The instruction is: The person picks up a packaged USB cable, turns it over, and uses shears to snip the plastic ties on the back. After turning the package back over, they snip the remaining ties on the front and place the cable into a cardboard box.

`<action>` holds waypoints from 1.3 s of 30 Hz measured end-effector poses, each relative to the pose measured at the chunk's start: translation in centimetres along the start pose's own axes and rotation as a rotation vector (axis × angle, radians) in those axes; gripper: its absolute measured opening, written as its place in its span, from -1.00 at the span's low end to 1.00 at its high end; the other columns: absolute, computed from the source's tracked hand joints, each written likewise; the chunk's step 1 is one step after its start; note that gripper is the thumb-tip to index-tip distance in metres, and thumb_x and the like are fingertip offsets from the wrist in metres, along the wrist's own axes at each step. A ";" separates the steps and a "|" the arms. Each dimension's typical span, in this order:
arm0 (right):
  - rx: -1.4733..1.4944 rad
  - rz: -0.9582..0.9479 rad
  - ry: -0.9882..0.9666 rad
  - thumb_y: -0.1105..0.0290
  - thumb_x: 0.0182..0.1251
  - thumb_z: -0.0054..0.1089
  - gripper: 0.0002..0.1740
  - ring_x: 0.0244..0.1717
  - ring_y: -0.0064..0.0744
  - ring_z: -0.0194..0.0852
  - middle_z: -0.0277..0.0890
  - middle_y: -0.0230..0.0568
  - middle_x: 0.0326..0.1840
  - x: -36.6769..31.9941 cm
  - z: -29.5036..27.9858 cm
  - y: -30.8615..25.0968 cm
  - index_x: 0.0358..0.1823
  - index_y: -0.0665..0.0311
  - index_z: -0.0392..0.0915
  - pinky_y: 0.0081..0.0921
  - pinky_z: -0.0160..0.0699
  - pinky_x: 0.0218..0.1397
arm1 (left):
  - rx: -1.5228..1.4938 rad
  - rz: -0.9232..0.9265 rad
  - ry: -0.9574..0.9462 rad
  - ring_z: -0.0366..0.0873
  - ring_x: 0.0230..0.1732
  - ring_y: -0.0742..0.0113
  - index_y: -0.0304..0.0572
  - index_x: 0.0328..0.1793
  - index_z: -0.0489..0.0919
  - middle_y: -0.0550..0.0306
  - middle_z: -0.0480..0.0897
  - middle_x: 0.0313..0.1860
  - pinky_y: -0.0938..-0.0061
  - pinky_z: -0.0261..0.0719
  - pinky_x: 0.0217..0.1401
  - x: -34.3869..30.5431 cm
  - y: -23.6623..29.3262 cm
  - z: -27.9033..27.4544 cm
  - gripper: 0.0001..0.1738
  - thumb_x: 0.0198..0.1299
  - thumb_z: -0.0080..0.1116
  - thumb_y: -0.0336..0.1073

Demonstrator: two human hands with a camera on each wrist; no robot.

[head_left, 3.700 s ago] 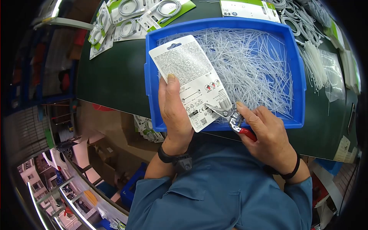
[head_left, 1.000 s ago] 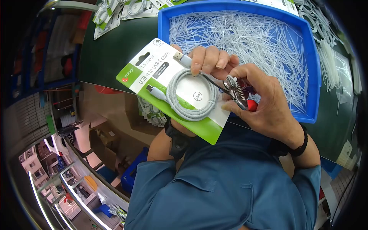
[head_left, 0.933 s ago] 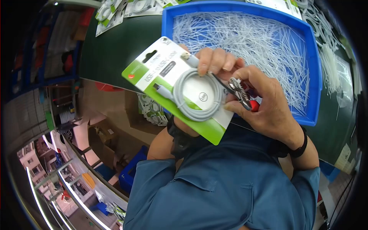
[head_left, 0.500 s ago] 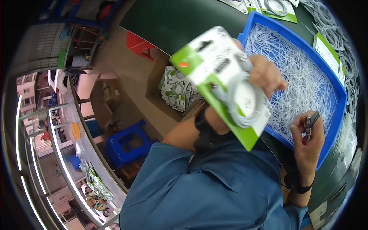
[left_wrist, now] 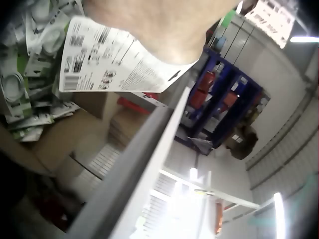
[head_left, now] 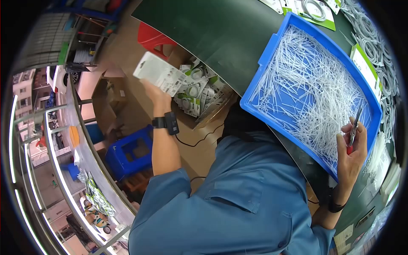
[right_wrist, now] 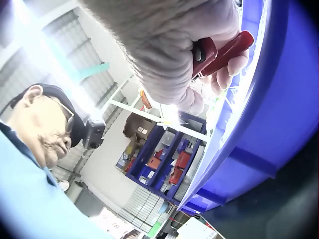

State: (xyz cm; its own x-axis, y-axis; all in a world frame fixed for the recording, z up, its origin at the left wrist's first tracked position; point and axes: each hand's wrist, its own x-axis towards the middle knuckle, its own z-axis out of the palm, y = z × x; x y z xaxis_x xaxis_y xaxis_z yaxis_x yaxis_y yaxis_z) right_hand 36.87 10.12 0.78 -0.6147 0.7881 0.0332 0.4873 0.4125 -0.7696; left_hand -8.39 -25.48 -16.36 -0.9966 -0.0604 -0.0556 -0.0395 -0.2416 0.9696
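Observation:
At the left of the head view, my left hand (head_left: 155,93) holds a carded USB cable pack (head_left: 158,73) by its edge, beside a cardboard box (head_left: 208,119) of similar packs. The printed white back of the card faces up. In the left wrist view, the card (left_wrist: 109,64) spans below the hand (left_wrist: 169,30), and the cable side is hidden. Over the right part of a blue tray (head_left: 260,68), my right hand (head_left: 352,155) grips small cutting pliers (head_left: 354,129), their tips pointing away from me. Red handles (right_wrist: 224,57) show against the palm in the right wrist view.
White plastic strips (head_left: 314,85) fill much of the tray on the green table (head_left: 204,29). Coiled grey cables (head_left: 369,38) and more carded packs (head_left: 316,12) lie behind it. A red stool (head_left: 153,40) and a blue stool (head_left: 127,148) stand on the floor.
My left hand has carried the cable pack left, off the table to beside the box, and its back now shows. The right hand has parted from the pack, moving right with the pliers. The view has swung left.

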 end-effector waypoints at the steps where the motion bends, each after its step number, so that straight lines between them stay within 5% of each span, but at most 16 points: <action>1: -0.002 -0.006 0.001 0.54 0.38 0.40 -0.44 -0.17 -0.62 0.41 0.58 -0.35 -0.02 -0.1 0.1 -0.2 0.41 0.32 0.53 -0.61 0.48 -0.08 | 0.046 -0.102 -0.034 0.56 0.49 -0.24 -0.34 0.75 0.19 -0.29 0.43 0.63 -0.06 0.47 0.61 0.5 -1.9 -0.5 -0.05 0.67 -0.41 0.39; 5: 0.028 -0.031 -0.013 0.52 0.37 0.41 -0.40 -0.19 -0.62 0.41 0.57 -0.33 -0.05 0.0 0.6 -0.5 0.44 0.32 0.52 -0.61 0.48 -0.10 | 0.039 -0.429 -0.399 0.54 0.48 -0.34 -0.52 0.75 0.06 -0.51 0.37 0.62 -0.05 0.52 0.56 -2.1 -4.5 1.6 0.07 0.66 -0.41 0.45; 6: 0.030 -0.028 -0.023 0.52 0.37 0.41 -0.40 -0.20 -0.62 0.42 0.57 -0.33 -0.05 -0.1 0.6 -0.5 0.44 0.32 0.52 -0.61 0.48 -0.11 | -0.020 -0.359 -0.375 0.64 0.36 -0.27 -0.46 0.73 0.11 -0.45 0.56 0.43 -0.01 0.58 0.50 -2.5 -5.5 2.3 0.02 0.66 -0.32 0.43; 9: 0.028 -0.011 -0.031 0.51 0.35 0.41 -0.38 -0.22 -0.62 0.41 0.57 -0.34 -0.09 -0.3 0.5 -0.8 0.46 0.32 0.52 -0.60 0.48 -0.11 | -0.020 -0.200 -0.194 0.54 0.47 -0.30 -0.45 0.76 0.08 -0.47 0.40 0.59 -0.08 0.54 0.52 -1.9 -6.0 3.4 0.05 0.64 -0.35 0.46; 10: 0.025 -0.010 -0.030 0.51 0.34 0.41 -0.37 -0.23 -0.62 0.41 0.56 -0.35 -0.10 -0.5 0.5 -0.7 0.45 0.32 0.52 -0.60 0.47 -0.11 | -0.038 -0.144 -0.075 0.61 0.37 -0.22 -0.37 0.64 0.30 -0.32 0.55 0.45 -0.01 0.58 0.47 -1.6 -5.4 4.0 -0.14 0.69 -0.25 0.33; 15: -0.005 0.073 -0.132 0.50 0.21 0.46 -0.23 -0.25 -0.52 0.42 0.54 -0.32 -0.17 -0.5 -0.9 -1.2 0.52 0.41 0.48 -0.50 0.48 -0.13 | -0.082 0.282 0.059 0.66 -0.02 0.22 -0.20 0.22 0.56 0.10 0.66 -0.05 0.31 0.66 0.09 2.0 2.8 7.5 -0.66 0.63 0.03 -0.10; 17: 0.039 0.039 -0.171 0.49 0.16 0.49 -0.18 -0.23 -0.41 0.47 0.57 -0.19 -0.14 -0.3 -1.5 -1.9 0.52 0.45 0.46 -0.38 0.53 -0.08 | -0.048 0.494 -0.108 0.66 -0.15 0.27 -0.26 0.11 0.59 0.11 0.65 -0.14 0.38 0.67 -0.03 1.3 8.0 12.3 -0.68 0.66 0.02 -0.12; 20: 0.084 -0.026 -0.210 0.41 0.15 0.56 -0.07 -0.20 -0.18 0.55 0.57 -0.03 -0.10 -0.3 -1.7 -1.7 0.58 0.45 0.37 -0.27 0.57 -0.01 | 0.117 0.485 -0.416 0.65 -0.15 0.36 -0.30 0.09 0.62 0.10 0.68 -0.15 0.46 0.65 -0.05 -1.5 13.0 20.9 -0.73 0.67 0.06 -0.21; 25: -0.015 -0.109 -0.165 0.37 0.25 0.56 -0.14 -0.15 -0.01 0.59 0.57 0.06 -0.08 -0.7 -1.6 -1.7 0.54 0.44 0.38 -0.18 0.58 0.03 | 0.515 0.561 -1.060 0.65 -0.28 0.52 -0.31 -0.02 0.72 0.19 0.73 -0.25 0.59 0.61 -0.19 -5.3 11.7 34.1 -0.83 0.52 0.29 -0.32; 29: 0.054 -0.171 -0.103 0.37 0.28 0.54 -0.23 -0.17 0.04 0.62 0.61 0.09 -0.08 -0.8 -1.8 -0.3 0.48 0.43 0.45 -0.14 0.60 0.04 | 0.736 0.680 -1.392 0.73 -0.16 0.34 -0.38 0.00 0.75 0.05 0.81 -0.17 0.39 0.69 0.00 -7.3 8.4 43.2 -0.69 0.40 0.38 -0.21; 31: 0.147 -0.158 -0.072 0.35 0.28 0.54 -0.26 -0.18 0.06 0.62 0.62 0.10 -0.09 -0.8 -2.0 -0.2 0.46 0.43 0.48 -0.14 0.61 0.03 | 0.883 0.671 -1.518 0.72 0.06 0.12 -0.33 0.17 0.72 -0.14 0.78 -0.01 0.30 0.66 0.19 -7.7 6.1 46.4 -0.43 0.27 0.50 0.01; 33: 0.216 -0.165 -0.060 0.33 0.29 0.54 -0.29 -0.19 0.02 0.62 0.63 0.08 -0.13 -0.9 -2.3 0.2 0.44 0.40 0.53 -0.17 0.61 0.01 | 1.054 1.132 -1.457 0.59 0.28 -0.14 -0.30 0.25 0.68 -0.23 0.65 0.17 0.07 0.57 0.36 -8.0 3.7 48.5 -0.15 0.07 0.58 0.27; 37: 0.273 -0.085 -0.132 0.23 0.29 0.58 -0.29 -0.24 -0.09 0.59 0.63 -0.01 -0.20 -1.3 -3.8 -0.3 0.44 0.31 0.59 -0.24 0.57 -0.06 | 1.315 1.305 -1.382 0.48 0.36 -0.18 -0.19 0.40 0.57 -0.14 0.50 0.28 -0.12 0.50 0.37 -8.3 2.4 50.0 0.05 -0.07 0.61 0.39; 39: 0.242 -0.083 -0.130 0.19 0.27 0.61 -0.27 -0.27 -0.14 0.55 0.62 -0.05 -0.23 -1.5 -4.0 0.1 0.44 0.27 0.60 -0.26 0.54 -0.09 | 1.281 1.256 -1.437 0.52 0.32 -0.19 -0.18 0.34 0.60 -0.18 0.57 0.21 -0.05 0.54 0.36 -7.7 2.1 51.0 -0.07 0.00 0.60 0.31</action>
State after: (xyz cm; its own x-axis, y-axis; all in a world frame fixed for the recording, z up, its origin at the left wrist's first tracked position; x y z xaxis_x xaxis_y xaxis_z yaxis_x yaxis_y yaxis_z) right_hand 40.33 10.83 3.18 -0.7280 0.6848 0.0325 0.2794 0.3396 -0.8981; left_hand -4.51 23.84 -1.70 0.0843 0.9937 0.0736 0.9964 -0.0849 0.0044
